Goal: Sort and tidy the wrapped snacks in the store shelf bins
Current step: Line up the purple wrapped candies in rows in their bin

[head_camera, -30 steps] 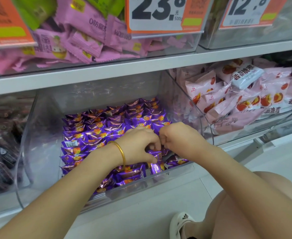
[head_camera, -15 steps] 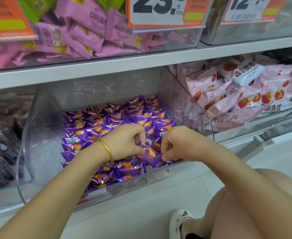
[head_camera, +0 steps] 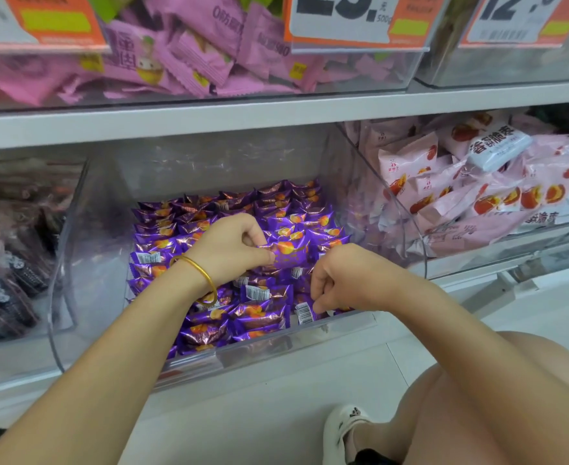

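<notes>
A clear plastic bin point(head_camera: 85, 250) on the lower shelf holds several purple foil-wrapped snacks point(head_camera: 263, 317) laid in rows. My left hand point(head_camera: 232, 250), with a gold bangle on its wrist, pinches one purple snack point(head_camera: 288, 251) and holds it just above the rows. My right hand point(head_camera: 340, 280) is curled at the bin's front right corner, its fingertips pinching a purple snack point(head_camera: 305, 313) that shows its barcode side.
A bin of pale pink date snacks point(head_camera: 477, 196) stands to the right, a bin of dark wrapped snacks point(head_camera: 11, 270) to the left. Pink packets point(head_camera: 189, 55) fill the bin above, behind orange price tags point(head_camera: 353, 18). My knee point(head_camera: 498, 397) and white shoe point(head_camera: 343, 427) are below right.
My hands, close together a second ago, have moved apart. The left hand lifted a purple snack up and back; the right hand dropped to the front right corner onto another snack.
</notes>
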### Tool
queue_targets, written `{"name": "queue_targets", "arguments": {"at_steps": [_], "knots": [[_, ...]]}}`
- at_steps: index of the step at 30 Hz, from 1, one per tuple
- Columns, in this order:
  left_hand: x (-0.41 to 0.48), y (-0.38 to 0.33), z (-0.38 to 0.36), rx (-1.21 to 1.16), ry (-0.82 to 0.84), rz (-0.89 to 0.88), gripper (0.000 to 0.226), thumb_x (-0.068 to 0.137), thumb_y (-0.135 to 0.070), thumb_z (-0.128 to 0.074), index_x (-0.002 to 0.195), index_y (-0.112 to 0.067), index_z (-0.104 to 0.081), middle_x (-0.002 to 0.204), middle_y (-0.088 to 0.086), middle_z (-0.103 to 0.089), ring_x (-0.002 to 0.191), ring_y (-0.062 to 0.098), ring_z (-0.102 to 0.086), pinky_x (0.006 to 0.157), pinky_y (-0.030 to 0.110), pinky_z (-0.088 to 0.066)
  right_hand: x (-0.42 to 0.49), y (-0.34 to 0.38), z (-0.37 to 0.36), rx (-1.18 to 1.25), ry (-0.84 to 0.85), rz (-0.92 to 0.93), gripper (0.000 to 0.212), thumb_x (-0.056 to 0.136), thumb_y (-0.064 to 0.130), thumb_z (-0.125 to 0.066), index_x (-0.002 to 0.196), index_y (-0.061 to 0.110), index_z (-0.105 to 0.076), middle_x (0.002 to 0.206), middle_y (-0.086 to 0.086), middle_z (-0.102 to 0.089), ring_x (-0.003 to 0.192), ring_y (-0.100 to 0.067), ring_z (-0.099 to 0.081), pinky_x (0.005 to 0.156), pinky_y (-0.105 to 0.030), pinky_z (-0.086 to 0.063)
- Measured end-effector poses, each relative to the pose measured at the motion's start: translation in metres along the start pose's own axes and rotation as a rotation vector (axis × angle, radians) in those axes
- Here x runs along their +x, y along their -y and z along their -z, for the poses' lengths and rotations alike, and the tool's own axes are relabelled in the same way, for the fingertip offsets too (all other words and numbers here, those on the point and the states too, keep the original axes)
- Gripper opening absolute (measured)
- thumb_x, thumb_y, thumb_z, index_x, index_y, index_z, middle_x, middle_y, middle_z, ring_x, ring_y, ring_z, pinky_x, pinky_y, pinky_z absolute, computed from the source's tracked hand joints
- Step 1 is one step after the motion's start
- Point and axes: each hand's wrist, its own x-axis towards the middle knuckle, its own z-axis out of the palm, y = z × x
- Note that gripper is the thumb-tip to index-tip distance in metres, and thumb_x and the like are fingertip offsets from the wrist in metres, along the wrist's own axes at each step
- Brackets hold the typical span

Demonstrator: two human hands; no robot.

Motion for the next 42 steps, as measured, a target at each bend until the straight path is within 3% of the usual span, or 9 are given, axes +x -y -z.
{"name": "queue_targets", "arguments": {"at_steps": [3, 10, 14, 19, 24, 30, 33, 38, 42], "knots": [[0.001, -0.001, -0.001, -0.03, -0.036, 0.013, 0.02, 0.076, -0.008, -0.074, 0.074, -0.01, -0.054, 0.063, 0.005, -0.059, 0.053, 0.01, -0.055, 0.049, 0.014, -0.041, 0.001, 0.006, 0.001, -0.049, 0.017, 0.04, 0.024, 0.077, 0.026, -0.074, 0.1, 0.02, -0.07, 0.066, 0.015, -0.053, 0.067, -0.006, -0.048, 0.075, -0.032, -0.053], [0.001, 0.0, -0.005, -0.036, -0.053, 0.02, 0.02, 0.077, -0.013, -0.074, 0.075, -0.012, -0.054, 0.066, 0.002, -0.056, 0.057, 0.013, -0.054, 0.054, 0.022, -0.042, 0.005, 0.008, 0.006, -0.203, 0.247, 0.229, 0.041, 0.088, 0.012, -0.059, 0.126, 0.029, -0.059, 0.073, 0.02, -0.034, 0.07, -0.005, -0.04, 0.061, -0.013, -0.031], [-0.001, -0.001, -0.004, -0.047, -0.059, 0.017, 0.02, 0.077, -0.014, -0.074, 0.074, -0.014, -0.054, 0.068, 0.0, -0.055, 0.055, 0.007, -0.051, 0.055, 0.021, -0.043, 0.01, 0.014, 0.009, -0.337, 0.377, 0.245, 0.046, 0.092, 0.012, -0.051, 0.133, 0.034, -0.05, 0.077, 0.018, -0.025, 0.087, -0.015, -0.044, 0.074, -0.023, -0.036], [-0.002, -0.002, -0.003, -0.074, -0.05, 0.016, 0.02, 0.078, -0.013, -0.073, 0.073, -0.014, -0.053, 0.066, 0.001, -0.057, 0.054, 0.007, -0.055, 0.056, 0.022, -0.046, 0.013, 0.017, 0.009, -0.42, 0.47, 0.243, 0.047, 0.095, 0.013, -0.046, 0.137, 0.035, -0.043, 0.079, 0.015, -0.025, 0.087, -0.014, -0.037, 0.074, -0.024, -0.034], [-0.003, -0.003, -0.002, -0.084, -0.046, 0.008, 0.021, 0.078, -0.012, -0.073, 0.073, -0.015, -0.053, 0.065, 0.0, -0.058, 0.054, 0.006, -0.057, 0.057, 0.023, -0.049, 0.013, 0.011, 0.008, -0.343, 0.41, 0.246, 0.033, 0.092, 0.014, -0.051, 0.123, 0.025, -0.057, 0.078, 0.016, -0.034, 0.089, -0.014, -0.043, 0.079, -0.028, -0.041], [-0.003, -0.004, -0.002, -0.129, -0.045, 0.008, 0.017, 0.079, -0.012, -0.072, 0.079, -0.01, -0.055, 0.069, 0.005, -0.062, 0.056, 0.008, -0.058, 0.052, 0.016, -0.05, 0.009, 0.0, 0.002, -0.236, 0.188, 0.285, 0.004, 0.084, 0.014, -0.061, 0.081, 0.015, -0.061, 0.063, 0.014, -0.041, 0.064, -0.009, -0.042, 0.059, -0.021, -0.035], [-0.003, -0.005, -0.002, -0.167, -0.047, 0.02, 0.017, 0.079, -0.012, -0.071, 0.079, -0.01, -0.055, 0.07, 0.007, -0.062, 0.058, 0.011, -0.058, 0.051, 0.015, -0.05, 0.011, -0.001, -0.002, -0.228, 0.12, 0.205, 0.033, 0.08, 0.027, -0.07, 0.067, 0.019, -0.041, 0.063, 0.008, -0.04, 0.06, -0.013, -0.038, 0.049, -0.022, -0.026], [-0.004, -0.005, -0.001, -0.183, -0.041, 0.036, 0.017, 0.08, -0.011, -0.07, 0.078, -0.012, -0.054, 0.07, 0.005, -0.061, 0.057, 0.008, -0.057, 0.049, 0.013, -0.048, 0.014, 0.001, -0.008, -0.302, 0.058, 0.118, 0.036, 0.077, 0.042, -0.07, 0.081, 0.008, -0.058, 0.084, -0.006, -0.057, 0.071, -0.02, -0.046, 0.053, -0.029, -0.037], [-0.004, -0.005, -0.002, -0.181, -0.04, 0.042, 0.016, 0.08, -0.011, -0.07, 0.078, -0.012, -0.054, 0.068, 0.003, -0.061, 0.054, 0.003, -0.057, 0.05, 0.012, -0.047, 0.012, -0.002, -0.007, -0.175, 0.024, 0.072, 0.035, 0.075, 0.043, -0.073, 0.081, 0.014, -0.053, 0.071, 0.005, -0.049, 0.067, -0.016, -0.044, 0.052, -0.028, -0.033]]}}
